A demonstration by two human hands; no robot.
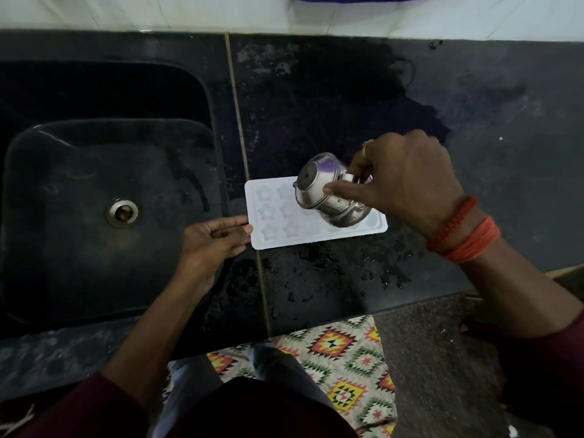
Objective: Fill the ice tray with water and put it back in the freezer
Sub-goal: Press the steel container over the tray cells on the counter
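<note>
We're tipping the steel cup [313,184] over the ice tray [273,214], right hand [407,181] gripping it, left hand [215,238] pinching the tray's edge. Looks mid-fill; freezer pending.

One white ice tray [275,240] is here. Six star-shaped moulds [268,231] show at its left end, three rows of two; the others lie under the one steel mug [319,184] and cannot be counted. Two hands are in view: one left hand [211,241] and one right hand [407,181]. The right carries one ring [366,149] and two red thread bands [464,232]. There is one sink [94,172] with one drain [122,212], one worktop [474,105] and one patterned mat [344,358].
</note>
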